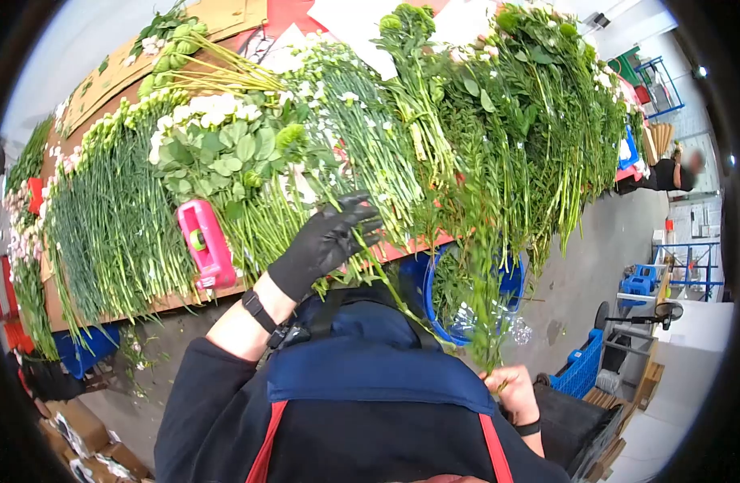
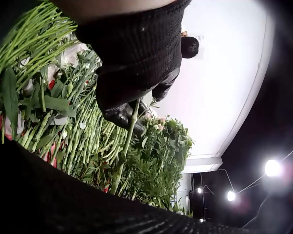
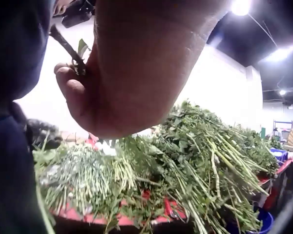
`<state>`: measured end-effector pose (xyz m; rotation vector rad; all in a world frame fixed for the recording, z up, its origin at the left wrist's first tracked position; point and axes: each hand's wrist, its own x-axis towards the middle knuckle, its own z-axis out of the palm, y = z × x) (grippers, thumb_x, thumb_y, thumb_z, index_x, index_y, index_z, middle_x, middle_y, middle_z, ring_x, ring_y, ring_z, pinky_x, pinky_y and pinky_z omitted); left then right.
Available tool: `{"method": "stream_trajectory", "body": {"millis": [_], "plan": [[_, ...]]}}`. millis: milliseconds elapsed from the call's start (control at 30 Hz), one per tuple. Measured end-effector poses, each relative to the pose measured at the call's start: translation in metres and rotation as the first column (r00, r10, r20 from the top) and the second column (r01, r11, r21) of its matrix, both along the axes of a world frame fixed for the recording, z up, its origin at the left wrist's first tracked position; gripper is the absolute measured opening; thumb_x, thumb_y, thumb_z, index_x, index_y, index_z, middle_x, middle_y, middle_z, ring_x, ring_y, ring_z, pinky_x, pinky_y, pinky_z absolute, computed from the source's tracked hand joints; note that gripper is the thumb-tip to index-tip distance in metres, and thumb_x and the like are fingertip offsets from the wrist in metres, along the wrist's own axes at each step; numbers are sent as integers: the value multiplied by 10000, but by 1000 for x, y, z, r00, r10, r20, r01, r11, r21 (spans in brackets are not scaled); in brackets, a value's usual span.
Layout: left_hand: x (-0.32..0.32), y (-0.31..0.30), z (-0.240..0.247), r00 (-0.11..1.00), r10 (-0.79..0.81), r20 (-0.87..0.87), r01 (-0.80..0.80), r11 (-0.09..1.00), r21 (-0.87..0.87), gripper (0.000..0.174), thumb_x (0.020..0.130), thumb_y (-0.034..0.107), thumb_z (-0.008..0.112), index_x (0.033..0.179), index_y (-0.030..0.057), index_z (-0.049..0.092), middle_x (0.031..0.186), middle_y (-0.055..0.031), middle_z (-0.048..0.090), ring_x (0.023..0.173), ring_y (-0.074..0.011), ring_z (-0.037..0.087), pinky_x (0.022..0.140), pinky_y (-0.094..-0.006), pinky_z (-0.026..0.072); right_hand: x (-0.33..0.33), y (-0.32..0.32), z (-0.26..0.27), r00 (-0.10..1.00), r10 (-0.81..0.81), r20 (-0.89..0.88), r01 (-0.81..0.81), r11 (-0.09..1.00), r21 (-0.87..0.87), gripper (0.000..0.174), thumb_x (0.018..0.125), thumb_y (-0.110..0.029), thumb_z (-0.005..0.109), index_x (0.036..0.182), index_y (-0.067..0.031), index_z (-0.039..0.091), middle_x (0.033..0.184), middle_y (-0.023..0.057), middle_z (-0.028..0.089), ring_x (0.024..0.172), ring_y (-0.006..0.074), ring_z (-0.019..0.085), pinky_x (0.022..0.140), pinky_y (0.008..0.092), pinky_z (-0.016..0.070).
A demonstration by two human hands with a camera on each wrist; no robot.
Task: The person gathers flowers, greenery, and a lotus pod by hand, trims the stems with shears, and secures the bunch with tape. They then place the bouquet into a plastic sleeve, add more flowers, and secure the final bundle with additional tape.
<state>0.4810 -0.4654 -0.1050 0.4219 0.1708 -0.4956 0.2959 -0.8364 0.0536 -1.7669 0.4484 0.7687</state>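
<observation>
My left hand (image 1: 325, 241) pinches one stem (image 2: 124, 151). I should slide it slowly toward 4 o'clock, to the bunch (image 1: 489, 318) my right hand (image 1: 511, 388) grips.

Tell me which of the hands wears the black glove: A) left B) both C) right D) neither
A: the left hand, pinching a stem, is in a black glove; the right hand, gripping a bunch, is bare.
</observation>
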Motion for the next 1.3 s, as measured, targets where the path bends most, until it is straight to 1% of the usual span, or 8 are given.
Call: {"method": "stream_trajectory", "body": {"millis": [600,667,700,800,967,1033,1133,1300], "plan": [[-57,52,6,982,-163,91,139,964,226,475,966,253,565,1394,90,440,1311,-70,529,1047,-146,574,802,-274,500,-101,42,-55,753,634,176,-420,669,-613,113,711,-149,713,793,-72,719,658,96,626,645,288,583,603,370,477],[-60,69,-19,542,-374,752,-508,567,649,525,957,291,568,1433,153,395,1286,-64,585,937,-154,628,773,-282,522,-104,32,-69,714,685,147,-413,581,-702,128,704,-156,726,803,-76,725,664,94,636,655,291,591,615,373,484],[-62,73,-27,675,-436,596,-281,595,753,561,945,276,585,1449,165,366,1292,-73,587,916,-170,648,763,-285,531,-102,30,-74,692,709,132,-405,533,-743,135,700,-160,733,808,-77,728,667,92,641,660,292,595,621,375,487],[-69,81,-5,434,-470,769,-649,428,628,692,897,142,622,1490,192,269,1230,-101,630,733,-234,690,664,-319,557,-73,36,-81,720,693,-33,-411,388,-825,208,669,-173,778,837,-58,732,775,105,684,739,308,610,685,398,491],[-66,78,11,716,-396,575,-278,594,755,705,883,152,638,1487,210,280,1114,-111,669,582,-231,638,547,-335,522,34,109,-84,727,563,393,-340,792,-506,496,746,-79,720,1213,12,580,1246,205,578,1164,336,549,1022,375,407],[-68,78,4,650,-407,642,-437,491,754,683,898,179,627,1488,209,284,945,-126,669,533,-222,600,509,-343,485,68,155,-93,748,520,414,-397,849,-348,468,803,-114,692,1231,20,561,1245,201,584,1186,311,544,1012,360,408],[-65,79,-18,432,-482,762,-797,191,573,681,908,191,618,1494,210,271,743,-139,644,464,-235,551,476,-351,451,93,196,-135,774,490,401,-453,871,-191,202,853,-128,683,805,37,576,732,104,556,655,173,514,610,303,432],[-65,104,-15,686,-483,544,-611,23,791,649,932,279,573,1487,132,272,873,-134,645,608,-248,604,540,-356,499,114,190,-166,741,486,464,-528,848,-45,422,846,-106,698,576,19,398,573,38,375,530,108,323,475,311,292]]}}
